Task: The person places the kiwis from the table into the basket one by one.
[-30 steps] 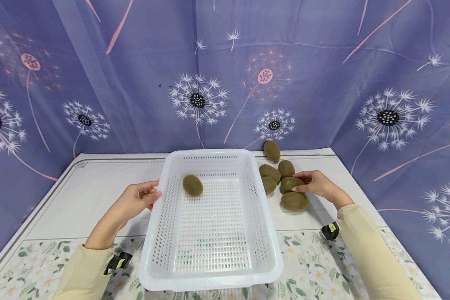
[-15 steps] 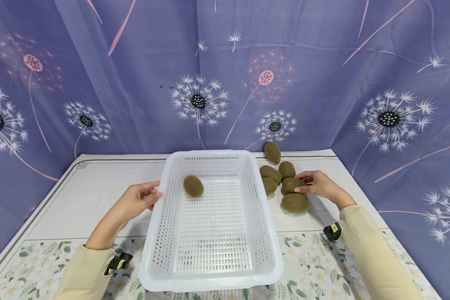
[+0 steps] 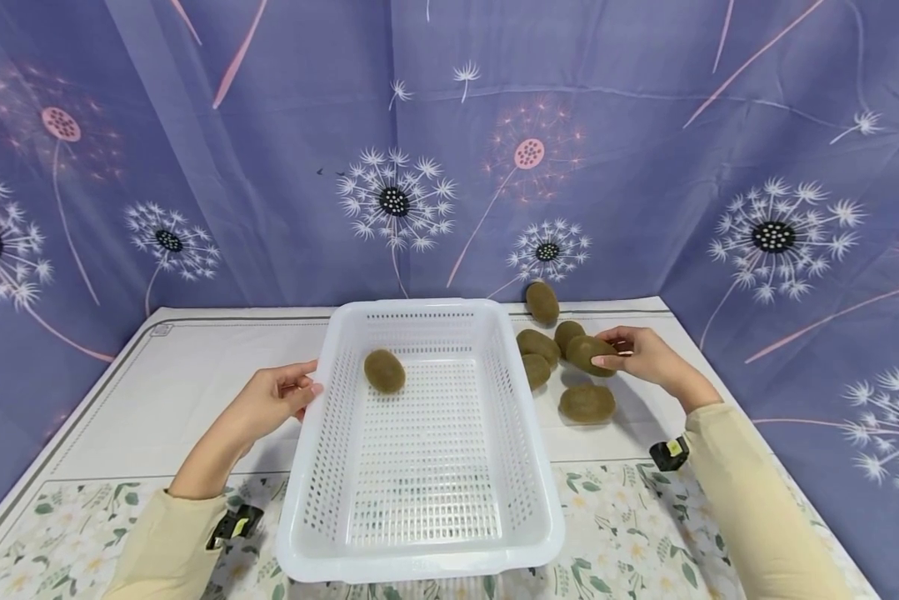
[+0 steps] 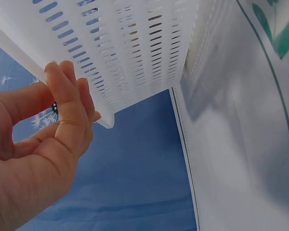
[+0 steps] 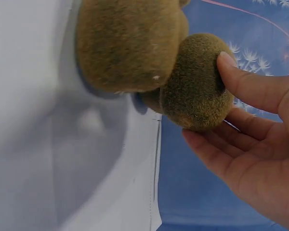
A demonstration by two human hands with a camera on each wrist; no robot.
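A brown fuzzy kiwi (image 3: pixel 587 354) is held between the thumb and fingers of my right hand (image 3: pixel 644 358), raised a little from the table. In the right wrist view, the fingers wrap round the end of this kiwi (image 5: pixel 200 82). My left hand (image 3: pixel 272 404) grips the left rim of a white perforated plastic basket (image 3: pixel 419 568), its fingers bent at the edge. The left wrist view shows this hand (image 4: pixel 53 139) at the rim, beside the slotted wall. Inside the basket, near its far left corner, lies one kiwi (image 3: pixel 385 372).
Right of the basket, several more kiwis lie on the table, one nearest (image 3: pixel 587 404), others such as the kiwi (image 3: pixel 537 348) by the rim, and one kiwi (image 3: pixel 542 302) at the back edge. A purple dandelion-print curtain (image 3: pixel 449 100) stands behind. A floral cloth (image 3: pixel 629 533) covers the front.
My right hand has lifted the kiwi off the table, moving it slightly up and to the right, away from the nearest kiwi. The left hand and basket have stayed put.
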